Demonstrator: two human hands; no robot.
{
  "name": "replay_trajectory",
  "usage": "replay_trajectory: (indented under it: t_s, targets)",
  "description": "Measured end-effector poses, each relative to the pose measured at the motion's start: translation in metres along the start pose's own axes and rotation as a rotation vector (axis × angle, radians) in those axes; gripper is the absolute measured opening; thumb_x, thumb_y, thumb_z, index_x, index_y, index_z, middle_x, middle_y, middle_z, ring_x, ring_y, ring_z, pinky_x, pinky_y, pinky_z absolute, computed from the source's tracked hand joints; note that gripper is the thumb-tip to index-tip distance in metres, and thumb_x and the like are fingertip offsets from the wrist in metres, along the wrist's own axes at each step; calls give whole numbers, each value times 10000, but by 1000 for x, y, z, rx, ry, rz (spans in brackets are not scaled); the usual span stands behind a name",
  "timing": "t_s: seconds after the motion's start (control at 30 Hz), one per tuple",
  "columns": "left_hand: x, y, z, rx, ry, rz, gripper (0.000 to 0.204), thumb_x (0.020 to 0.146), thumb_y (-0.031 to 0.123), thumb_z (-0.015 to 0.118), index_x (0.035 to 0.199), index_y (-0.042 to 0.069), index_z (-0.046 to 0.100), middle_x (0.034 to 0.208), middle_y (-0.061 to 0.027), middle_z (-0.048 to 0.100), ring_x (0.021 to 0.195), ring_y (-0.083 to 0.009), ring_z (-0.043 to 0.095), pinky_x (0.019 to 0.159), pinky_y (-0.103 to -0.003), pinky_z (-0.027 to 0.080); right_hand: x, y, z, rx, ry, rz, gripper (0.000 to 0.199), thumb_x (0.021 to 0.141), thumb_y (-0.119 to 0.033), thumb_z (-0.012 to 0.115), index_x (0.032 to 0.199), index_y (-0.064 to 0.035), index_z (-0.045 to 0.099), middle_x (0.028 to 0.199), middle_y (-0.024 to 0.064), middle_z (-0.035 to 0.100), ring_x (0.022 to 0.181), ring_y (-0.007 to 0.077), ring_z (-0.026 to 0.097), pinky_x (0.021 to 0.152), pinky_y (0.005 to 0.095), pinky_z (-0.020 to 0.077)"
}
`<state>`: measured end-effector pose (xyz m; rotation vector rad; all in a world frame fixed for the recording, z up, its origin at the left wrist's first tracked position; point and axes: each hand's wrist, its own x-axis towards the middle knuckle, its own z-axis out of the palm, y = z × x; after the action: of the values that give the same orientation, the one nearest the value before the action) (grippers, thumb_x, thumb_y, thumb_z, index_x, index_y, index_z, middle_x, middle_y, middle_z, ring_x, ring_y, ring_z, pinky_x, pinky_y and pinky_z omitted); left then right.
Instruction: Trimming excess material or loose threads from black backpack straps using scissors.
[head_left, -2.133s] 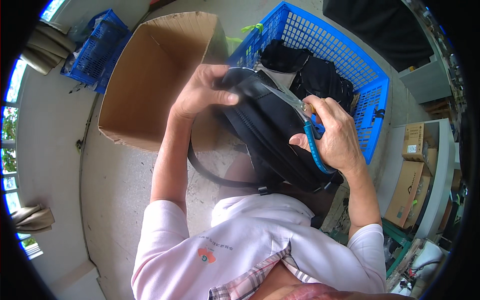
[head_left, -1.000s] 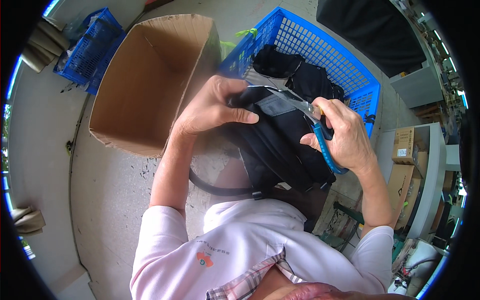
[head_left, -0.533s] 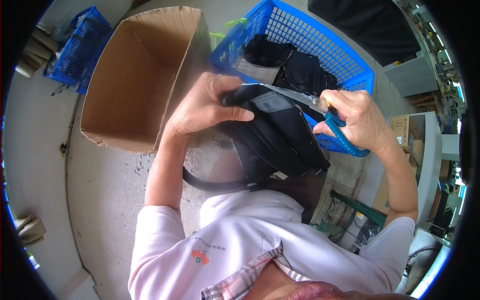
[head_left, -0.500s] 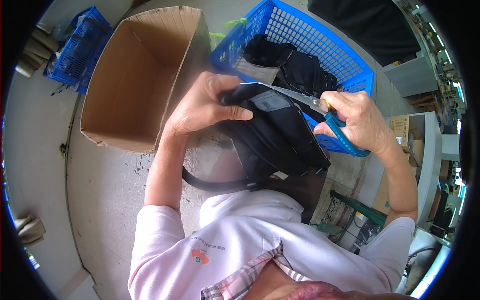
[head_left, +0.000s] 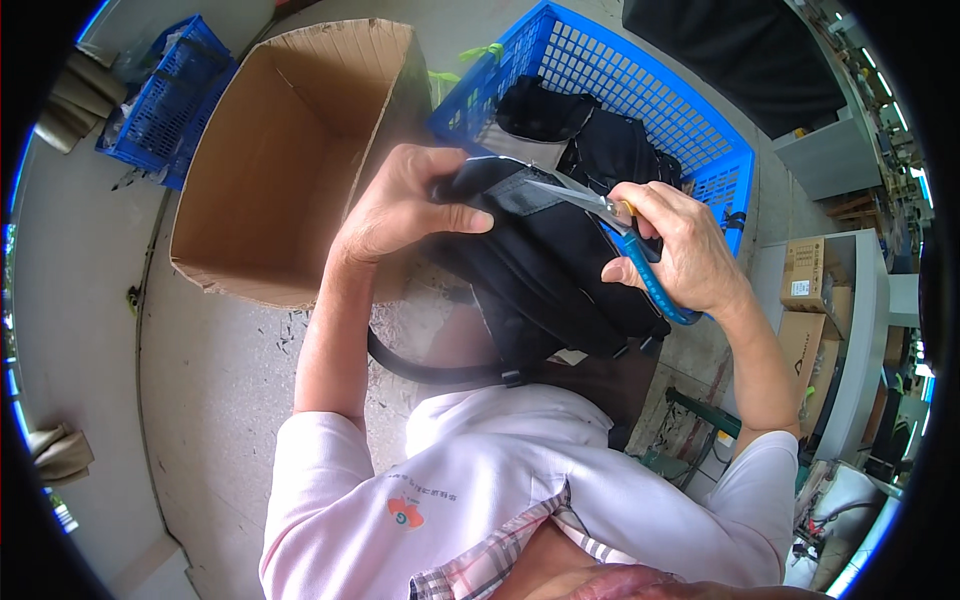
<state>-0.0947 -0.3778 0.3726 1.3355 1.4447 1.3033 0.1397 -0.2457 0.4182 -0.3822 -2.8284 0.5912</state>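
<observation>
My left hand (head_left: pixel 400 215) grips the bag (head_left: pixel 545 270); right hand (head_left: pixel 685 250) clenches scissors (head_left: pixel 610 225) at its top edge, trimming seemingly just underway.

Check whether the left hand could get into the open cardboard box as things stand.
Probably yes. The left hand grips the top of the black bag right beside the cardboard box, whose open top faces it with nothing between. It would have to let go of the bag first, or carry it along.
</observation>
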Motion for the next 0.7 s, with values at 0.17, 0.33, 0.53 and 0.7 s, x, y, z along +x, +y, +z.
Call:
replay_trajectory:
  t_s: [0.17,0.33,0.53,0.7]
  targets:
    - [0,-2,-2,1,-5,-17,306,588,119,756,837,-7,629,636,-14,534,614,-97,464,577,-251,386,2,5,6,-71,37,-57,530,647,-459,701,873,-14,524,690,103,540,599,236,551,543,327,457]
    - [3,-4,1,-120,9,24,277,586,140,762,742,-15,593,589,-4,484,588,-96,430,557,-250,356,2,3,12,-63,61,-60,493,667,-426,696,870,-15,514,686,107,539,595,253,552,556,333,463]
    - [2,-12,-4,-50,-9,61,389,591,174,760,581,6,408,531,-1,317,543,-97,317,498,-280,263,6,1,19,-62,138,-103,538,660,-420,700,951,-10,508,703,63,497,540,168,442,500,293,401]
    - [0,-14,-4,-44,-6,51,367,589,169,758,592,-2,433,536,-2,334,547,-96,329,504,-278,275,7,-5,18,-135,98,-58,492,664,-405,702,892,-22,493,717,111,527,681,285,550,606,354,467]
